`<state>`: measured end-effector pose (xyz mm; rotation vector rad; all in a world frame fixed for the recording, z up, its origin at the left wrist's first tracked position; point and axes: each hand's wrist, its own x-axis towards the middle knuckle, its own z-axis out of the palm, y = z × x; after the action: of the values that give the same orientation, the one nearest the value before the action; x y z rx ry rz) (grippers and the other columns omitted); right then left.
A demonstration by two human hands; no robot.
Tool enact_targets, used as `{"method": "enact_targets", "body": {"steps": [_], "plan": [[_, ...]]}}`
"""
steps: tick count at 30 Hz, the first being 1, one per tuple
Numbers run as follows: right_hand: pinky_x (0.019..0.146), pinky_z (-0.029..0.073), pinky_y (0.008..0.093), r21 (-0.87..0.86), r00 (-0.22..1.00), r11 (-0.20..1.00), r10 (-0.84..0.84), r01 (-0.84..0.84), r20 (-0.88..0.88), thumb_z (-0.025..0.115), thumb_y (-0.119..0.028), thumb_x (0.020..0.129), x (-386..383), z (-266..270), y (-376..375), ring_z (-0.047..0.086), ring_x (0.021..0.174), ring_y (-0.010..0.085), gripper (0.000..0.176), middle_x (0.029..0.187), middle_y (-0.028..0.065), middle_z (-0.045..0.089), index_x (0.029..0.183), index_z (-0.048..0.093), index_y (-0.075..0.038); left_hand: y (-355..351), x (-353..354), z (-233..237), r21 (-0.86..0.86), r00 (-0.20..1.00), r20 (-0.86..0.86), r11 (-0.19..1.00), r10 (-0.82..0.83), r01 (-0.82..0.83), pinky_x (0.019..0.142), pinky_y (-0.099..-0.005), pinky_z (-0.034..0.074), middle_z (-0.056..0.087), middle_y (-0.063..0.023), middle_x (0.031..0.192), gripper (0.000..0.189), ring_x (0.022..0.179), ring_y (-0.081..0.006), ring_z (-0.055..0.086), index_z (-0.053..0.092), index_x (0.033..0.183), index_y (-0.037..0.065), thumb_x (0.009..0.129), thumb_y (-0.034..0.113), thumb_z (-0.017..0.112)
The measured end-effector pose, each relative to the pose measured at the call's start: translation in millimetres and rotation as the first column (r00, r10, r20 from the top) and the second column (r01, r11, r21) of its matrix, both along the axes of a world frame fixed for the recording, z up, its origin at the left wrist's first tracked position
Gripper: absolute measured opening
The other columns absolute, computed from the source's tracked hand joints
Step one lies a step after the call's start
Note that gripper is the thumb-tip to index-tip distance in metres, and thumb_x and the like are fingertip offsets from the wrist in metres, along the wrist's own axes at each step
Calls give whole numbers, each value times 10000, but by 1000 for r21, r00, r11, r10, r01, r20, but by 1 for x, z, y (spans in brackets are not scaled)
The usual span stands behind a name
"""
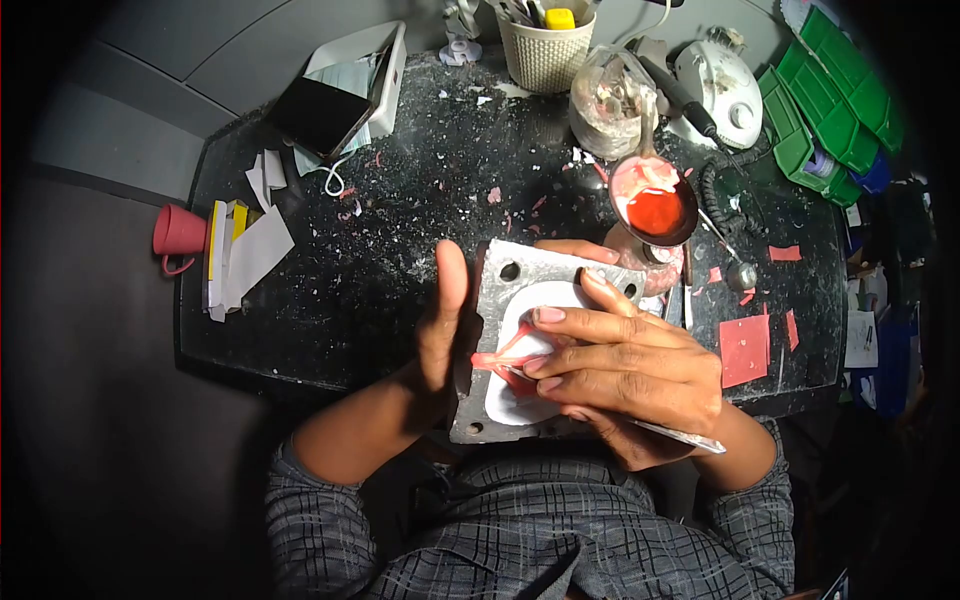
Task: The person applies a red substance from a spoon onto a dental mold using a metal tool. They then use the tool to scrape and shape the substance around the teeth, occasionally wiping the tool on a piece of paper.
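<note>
My left hand (445, 310) supports a grey metal dental flask half (520, 262), its thumb along the left side and fingertips showing past the far edge. White plaster (545, 294) fills the flask's middle. On the plaster lies a strip of pink wax (487, 360) that forks and sticks out at the left rim. The fingertips of my right hand (640, 370) press on the wax and plaster. A slim, flat metal wax knife (685, 435) is tucked under that hand, between thumb and palm; its other end is hidden.
Beyond the flask stands a pan of melted red-pink wax (655, 212). Pink wax sheets (745, 350) lie at right. A white device (718, 90), plastic bag (610, 105), tool basket (547, 55) and green bins (830, 95) line the back. A pink mug (178, 237) stands left.
</note>
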<state>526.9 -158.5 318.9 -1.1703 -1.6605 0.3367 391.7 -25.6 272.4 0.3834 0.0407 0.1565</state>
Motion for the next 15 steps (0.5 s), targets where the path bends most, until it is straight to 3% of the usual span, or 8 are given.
{"method": "enact_targets", "body": {"steps": [4, 15], "plan": [[1108, 418, 563, -7, 1000, 1000, 10, -10, 9, 781, 37, 783, 1, 2, 0, 692, 1144, 351, 213, 971, 136, 755, 991, 745, 9, 3, 0, 3, 119, 999, -48, 993, -5, 11, 1128, -499, 430, 545, -313, 1345, 1232, 1287, -415, 545, 307, 1465, -128, 816, 919, 327], [1104, 421, 580, -14, 1000, 1000, 25, -25, -15, 766, 76, 770, 1, 2, -2, 680, 1159, 376, 219, 964, 164, 748, 982, 734, 36, 1, -2, -3, -95, 999, 31, 995, -25, 28, 1114, -498, 442, 536, -329, 1338, 1242, 1272, -405, 554, 289, 1464, -143, 815, 914, 351]]}}
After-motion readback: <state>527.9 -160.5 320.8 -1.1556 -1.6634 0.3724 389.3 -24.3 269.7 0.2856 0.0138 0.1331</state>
